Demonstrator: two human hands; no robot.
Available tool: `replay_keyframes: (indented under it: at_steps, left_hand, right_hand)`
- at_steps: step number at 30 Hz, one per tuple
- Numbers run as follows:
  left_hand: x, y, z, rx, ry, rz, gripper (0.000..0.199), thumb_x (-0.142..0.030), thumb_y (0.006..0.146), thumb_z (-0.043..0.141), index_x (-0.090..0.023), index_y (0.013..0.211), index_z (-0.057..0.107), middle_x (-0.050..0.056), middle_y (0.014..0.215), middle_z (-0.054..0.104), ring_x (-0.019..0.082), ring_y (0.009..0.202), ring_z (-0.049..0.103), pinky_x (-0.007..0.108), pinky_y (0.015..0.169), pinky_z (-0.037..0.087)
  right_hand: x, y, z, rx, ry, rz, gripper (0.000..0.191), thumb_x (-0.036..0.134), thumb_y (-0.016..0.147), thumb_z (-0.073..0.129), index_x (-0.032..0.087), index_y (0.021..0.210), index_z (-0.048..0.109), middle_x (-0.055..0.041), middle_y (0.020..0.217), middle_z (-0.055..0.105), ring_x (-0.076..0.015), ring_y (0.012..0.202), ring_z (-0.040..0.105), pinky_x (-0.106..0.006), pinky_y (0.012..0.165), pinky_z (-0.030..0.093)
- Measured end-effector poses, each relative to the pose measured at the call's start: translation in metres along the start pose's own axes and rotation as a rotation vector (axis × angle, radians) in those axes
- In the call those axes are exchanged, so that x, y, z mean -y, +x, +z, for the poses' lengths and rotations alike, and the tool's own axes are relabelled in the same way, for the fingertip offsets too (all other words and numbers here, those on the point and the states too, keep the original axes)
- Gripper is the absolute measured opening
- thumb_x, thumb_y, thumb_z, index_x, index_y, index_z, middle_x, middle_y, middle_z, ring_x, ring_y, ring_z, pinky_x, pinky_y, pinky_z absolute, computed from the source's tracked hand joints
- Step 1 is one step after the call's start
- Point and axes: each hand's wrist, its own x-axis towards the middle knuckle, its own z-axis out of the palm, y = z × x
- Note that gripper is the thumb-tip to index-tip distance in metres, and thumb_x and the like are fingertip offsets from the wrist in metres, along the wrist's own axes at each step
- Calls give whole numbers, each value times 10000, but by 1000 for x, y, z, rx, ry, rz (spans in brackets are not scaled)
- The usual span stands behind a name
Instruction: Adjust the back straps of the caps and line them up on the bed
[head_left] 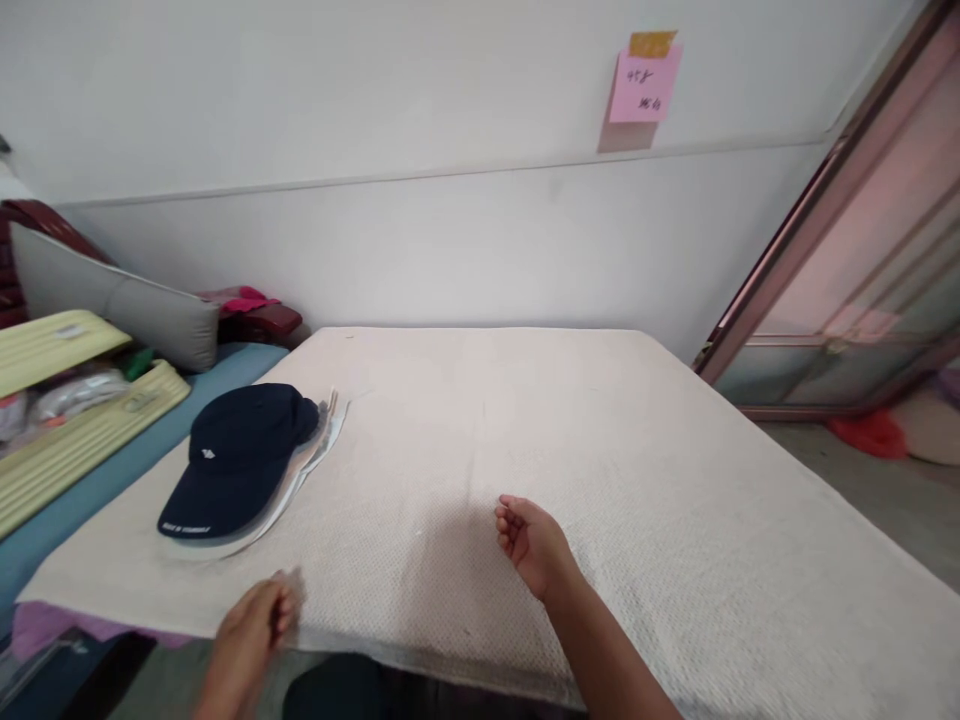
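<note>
A navy baseball cap point(244, 440) lies at the left of the table, its brim toward the front and a small white logo on its crown. Beneath it, the pale edges of other caps point(319, 455) stick out on the right, so it tops a small stack. My left hand point(259, 615) hovers near the table's front edge, just in front of the caps and apart from them. It is slightly blurred, with fingers curled and nothing visible in them. Over the middle of the cloth is my right hand point(532, 545), its fingers folded in with nothing seen between them.
A cream textured cloth point(637, 440) covers the table, which backs onto a white wall. Left of it are a grey cushion point(120, 300) and a yellow slatted plastic container point(90, 440) with bagged items. A pink note point(645, 85) is taped to the wall. A pinkish metal-framed door point(862, 250) stands right.
</note>
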Motion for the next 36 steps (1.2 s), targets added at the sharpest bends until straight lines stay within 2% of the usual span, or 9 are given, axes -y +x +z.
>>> replay_keyframes:
  at_steps: [7,9,12,16,20,23,27,32,36]
  left_hand:
    - [-69,-42,154,521,-228,40,292,-400,801,540,-172,630,472,-48,538,439,62,442,343,196,427,249]
    - [-65,-51,189,599,-251,0,297,-404,823,484,-173,635,481,-41,543,449,67,441,362,204,434,265]
    - [-39,-59,219,636,-219,-94,283,-393,805,486,-168,632,489,-28,553,475,72,440,381,209,429,273]
    - [-15,-62,234,671,-176,-136,266,-389,774,536,-159,643,515,-16,569,510,80,442,409,212,418,270]
    - [-20,-67,248,727,-193,-130,285,-415,783,541,-154,667,540,-28,554,493,85,460,415,212,432,273]
    - [-26,-74,256,721,-253,-151,280,-417,801,509,-154,731,575,-11,595,529,112,526,468,225,478,331]
    - [-30,-76,253,687,-252,-141,273,-390,804,485,-151,783,617,45,710,619,178,685,566,277,600,425]
    - [-32,-69,249,575,-167,4,286,-383,783,485,-143,706,621,110,781,661,237,792,608,323,691,455]
    - [-31,-60,249,574,-82,77,300,-378,794,451,-148,689,613,113,752,659,238,757,608,329,662,453]
  right_hand:
    - [3,-4,-12,-13,-101,2,162,199,689,647,136,824,584,-23,646,602,-91,522,541,-193,474,410]
    - [5,-4,-15,-18,-112,-18,180,209,683,636,137,839,584,-27,656,608,-96,537,552,-198,485,409]
    - [8,-5,-22,-37,-168,-68,193,220,670,611,138,843,590,-44,698,633,-121,593,588,-220,532,430]
    - [8,-3,-26,-100,-323,-192,133,208,657,570,151,775,595,-46,717,642,-146,640,606,-246,571,445]
    - [3,-1,-21,-70,-455,-277,110,262,707,521,173,701,585,5,538,550,-132,462,498,-256,462,391]
    - [-2,-2,-14,-113,-570,-394,188,292,744,469,178,681,604,-24,588,584,-159,541,536,-274,518,418]
    - [-11,-3,-2,-124,-630,-449,229,303,767,438,185,697,622,-56,727,644,-200,736,592,-297,668,451]
    - [-18,3,8,-157,-661,-463,242,310,785,425,183,713,619,-59,744,651,-205,756,598,-308,714,451]
    - [-22,7,12,-159,-646,-461,247,300,795,415,178,741,624,-64,754,654,-207,763,604,-307,706,458]
